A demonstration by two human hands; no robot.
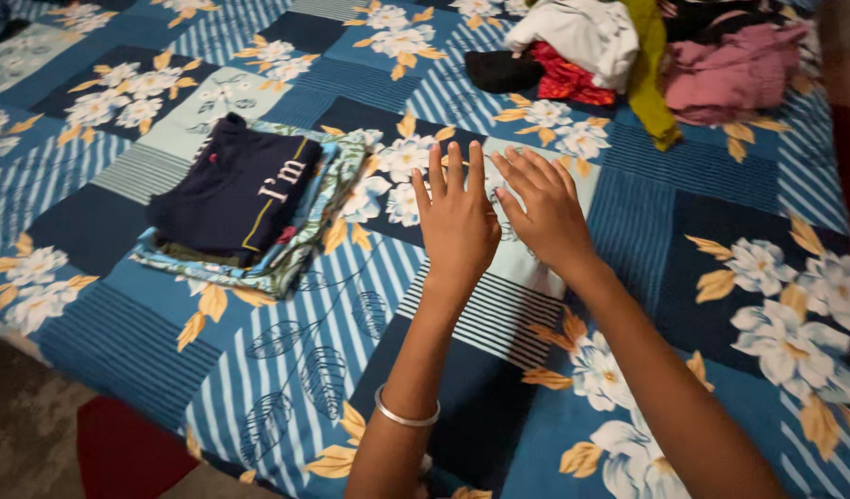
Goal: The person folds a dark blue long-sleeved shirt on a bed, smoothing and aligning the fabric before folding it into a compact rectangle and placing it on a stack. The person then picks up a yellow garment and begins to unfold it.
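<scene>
Both my hands are stretched out over a bed covered with a blue floral patchwork sheet (286,333). My left hand (455,222) is raised with fingers apart and holds nothing; a silver bangle sits on that forearm. My right hand (542,211) is beside it, flat and spread, empty, hovering just over the sheet. To the left lies a stack of folded clothes (249,199), a dark navy shirt on top of a green patterned piece. At the far right is a heap of unfolded clothes (647,51), white, red, mustard, pink and black.
The bed's near edge runs along the lower left, with brown floor (18,425) below it and a dark red object (120,453) on the floor. A dark red strip shows at the right edge of the view.
</scene>
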